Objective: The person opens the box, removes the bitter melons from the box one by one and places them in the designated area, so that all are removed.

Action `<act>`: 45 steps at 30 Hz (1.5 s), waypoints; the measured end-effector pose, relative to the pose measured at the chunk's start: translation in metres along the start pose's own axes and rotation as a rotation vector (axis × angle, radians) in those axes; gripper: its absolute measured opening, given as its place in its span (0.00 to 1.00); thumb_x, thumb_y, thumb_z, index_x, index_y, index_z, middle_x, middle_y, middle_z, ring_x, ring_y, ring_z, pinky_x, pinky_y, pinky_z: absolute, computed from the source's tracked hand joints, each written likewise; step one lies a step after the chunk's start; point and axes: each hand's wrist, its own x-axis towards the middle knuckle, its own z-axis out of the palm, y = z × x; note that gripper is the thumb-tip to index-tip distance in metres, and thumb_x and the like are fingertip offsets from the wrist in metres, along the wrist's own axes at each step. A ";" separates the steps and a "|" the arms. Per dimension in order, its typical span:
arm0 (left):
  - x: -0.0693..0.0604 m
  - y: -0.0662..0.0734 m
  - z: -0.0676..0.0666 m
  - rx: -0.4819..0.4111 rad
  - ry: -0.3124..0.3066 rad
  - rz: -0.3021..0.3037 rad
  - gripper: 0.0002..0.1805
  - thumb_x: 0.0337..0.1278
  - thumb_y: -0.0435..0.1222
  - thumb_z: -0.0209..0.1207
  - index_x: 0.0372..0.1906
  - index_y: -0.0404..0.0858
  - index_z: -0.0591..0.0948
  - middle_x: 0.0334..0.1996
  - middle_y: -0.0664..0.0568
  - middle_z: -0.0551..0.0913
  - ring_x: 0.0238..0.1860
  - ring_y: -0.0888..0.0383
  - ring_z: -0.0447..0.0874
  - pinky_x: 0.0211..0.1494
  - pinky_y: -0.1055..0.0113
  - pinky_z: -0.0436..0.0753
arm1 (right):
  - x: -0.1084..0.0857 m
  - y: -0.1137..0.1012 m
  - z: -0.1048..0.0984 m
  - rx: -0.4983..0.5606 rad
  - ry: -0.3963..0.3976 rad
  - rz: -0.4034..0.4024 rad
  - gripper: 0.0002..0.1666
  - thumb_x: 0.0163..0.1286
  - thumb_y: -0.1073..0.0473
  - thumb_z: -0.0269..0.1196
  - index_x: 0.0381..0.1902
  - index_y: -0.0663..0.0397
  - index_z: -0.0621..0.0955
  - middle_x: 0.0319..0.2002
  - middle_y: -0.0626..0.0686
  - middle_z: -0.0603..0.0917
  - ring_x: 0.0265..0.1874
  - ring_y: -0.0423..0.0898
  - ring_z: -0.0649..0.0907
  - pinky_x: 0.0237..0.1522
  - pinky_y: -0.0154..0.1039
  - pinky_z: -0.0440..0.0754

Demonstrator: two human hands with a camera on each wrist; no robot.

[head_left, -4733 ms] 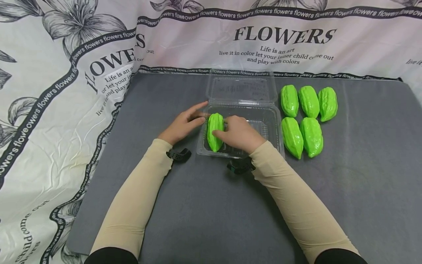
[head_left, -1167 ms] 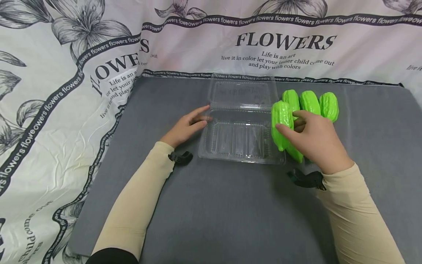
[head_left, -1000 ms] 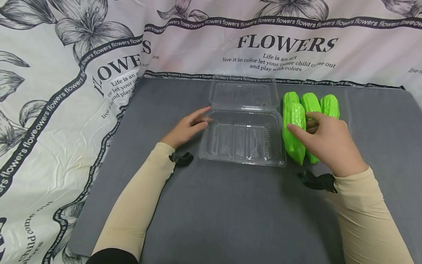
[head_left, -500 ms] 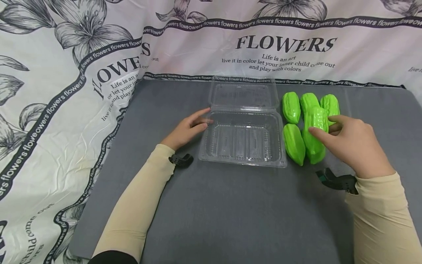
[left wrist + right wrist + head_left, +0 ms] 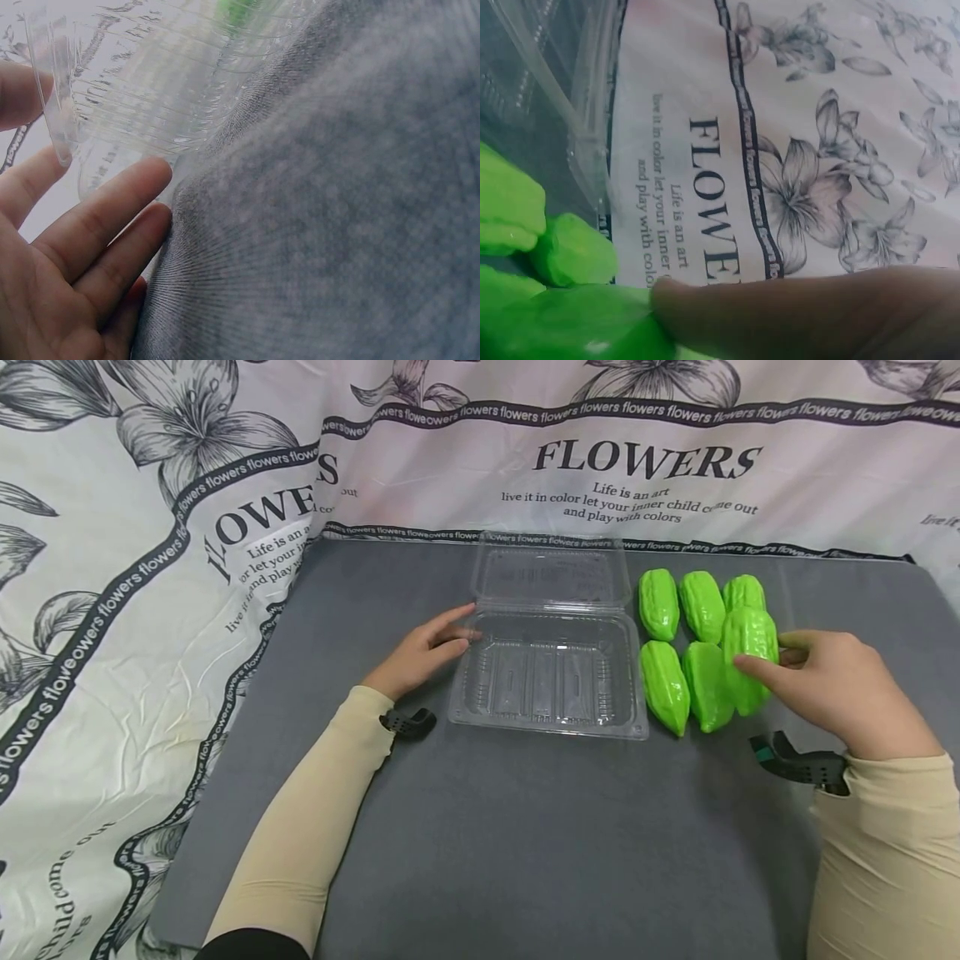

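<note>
My right hand [image 5: 840,681] pinches a bright green bitter melon [image 5: 750,652] between thumb and fingers, at the right end of the near row. In the right wrist view, one digit presses against its glossy side [image 5: 592,326]. Several matching melons lie beside it, among them a near-left one [image 5: 663,687] and a far-left one [image 5: 659,604]. The held melon partly covers the far-right one [image 5: 744,592]. My left hand [image 5: 420,652] rests at the left edge of a clear plastic clamshell box [image 5: 459,706], its fingers extended, some touching the rim in the left wrist view.
The hinged lid [image 5: 551,572] of the box lies back towards the flower-print cloth [image 5: 637,477] hung behind. Another stretch of that cloth [image 5: 112,652] covers the left side. A grey tabletop [image 5: 562,843] lies in front of the box and melons.
My right hand has lifted the melon out of the box and carried it right, past the other melons, to the near row's right end. The left hand stays at the box edge.
</note>
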 end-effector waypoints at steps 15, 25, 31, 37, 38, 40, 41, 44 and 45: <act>-0.001 0.001 -0.001 -0.007 -0.002 0.016 0.33 0.83 0.40 0.53 0.85 0.53 0.59 0.70 0.43 0.78 0.72 0.48 0.75 0.76 0.46 0.72 | 0.006 0.023 -0.004 -0.055 -0.124 0.084 0.53 0.79 0.33 0.55 0.66 0.86 0.70 0.61 0.84 0.73 0.53 0.80 0.77 0.48 0.73 0.77; 0.000 0.002 -0.001 -0.003 0.004 0.002 0.33 0.83 0.41 0.53 0.85 0.54 0.59 0.70 0.44 0.79 0.71 0.48 0.76 0.75 0.48 0.72 | 0.016 0.038 0.001 -0.057 -0.212 0.102 0.43 0.76 0.31 0.58 0.47 0.72 0.85 0.46 0.77 0.84 0.48 0.76 0.80 0.43 0.68 0.80; -0.001 0.004 -0.001 -0.001 0.005 0.003 0.33 0.83 0.40 0.53 0.85 0.52 0.59 0.70 0.42 0.79 0.71 0.47 0.76 0.75 0.47 0.73 | 0.021 0.039 0.005 -0.053 -0.247 0.099 0.34 0.76 0.32 0.59 0.24 0.54 0.83 0.28 0.55 0.84 0.32 0.56 0.80 0.31 0.47 0.77; 0.000 0.004 -0.001 0.002 0.004 0.013 0.33 0.83 0.40 0.53 0.85 0.52 0.59 0.69 0.43 0.79 0.71 0.48 0.76 0.75 0.47 0.73 | 0.024 0.041 0.012 -0.049 -0.262 0.091 0.34 0.76 0.32 0.60 0.22 0.53 0.83 0.27 0.53 0.84 0.29 0.52 0.80 0.29 0.43 0.74; 0.000 0.003 -0.001 0.002 0.003 0.016 0.33 0.83 0.40 0.53 0.85 0.52 0.59 0.69 0.43 0.79 0.71 0.48 0.76 0.75 0.47 0.73 | 0.025 0.041 0.012 -0.049 -0.265 0.090 0.34 0.76 0.32 0.60 0.22 0.53 0.82 0.27 0.54 0.84 0.29 0.52 0.80 0.29 0.43 0.74; 0.001 0.003 -0.001 0.005 0.001 0.019 0.33 0.83 0.40 0.53 0.85 0.53 0.59 0.69 0.43 0.79 0.71 0.49 0.76 0.75 0.48 0.73 | 0.025 0.041 0.013 -0.045 -0.269 0.094 0.35 0.76 0.32 0.59 0.22 0.54 0.82 0.27 0.54 0.84 0.29 0.52 0.80 0.29 0.43 0.74; 0.001 0.002 -0.001 0.005 0.000 0.020 0.33 0.83 0.40 0.53 0.85 0.53 0.59 0.69 0.43 0.79 0.71 0.49 0.76 0.75 0.47 0.73 | 0.025 0.041 0.013 -0.045 -0.271 0.093 0.35 0.76 0.32 0.59 0.22 0.54 0.82 0.27 0.54 0.84 0.29 0.51 0.80 0.28 0.43 0.74; 0.000 0.001 -0.001 0.005 -0.001 0.017 0.33 0.83 0.40 0.53 0.85 0.53 0.59 0.69 0.43 0.79 0.71 0.49 0.76 0.75 0.48 0.73 | 0.025 0.041 0.013 -0.049 -0.275 0.093 0.36 0.76 0.30 0.58 0.22 0.53 0.82 0.27 0.54 0.84 0.29 0.51 0.80 0.28 0.42 0.74; 0.000 0.001 -0.001 0.006 0.000 0.016 0.33 0.83 0.40 0.53 0.85 0.53 0.59 0.69 0.43 0.79 0.71 0.49 0.76 0.75 0.48 0.73 | 0.025 0.041 0.013 -0.050 -0.275 0.092 0.37 0.76 0.29 0.57 0.23 0.54 0.83 0.27 0.53 0.85 0.29 0.51 0.80 0.28 0.43 0.74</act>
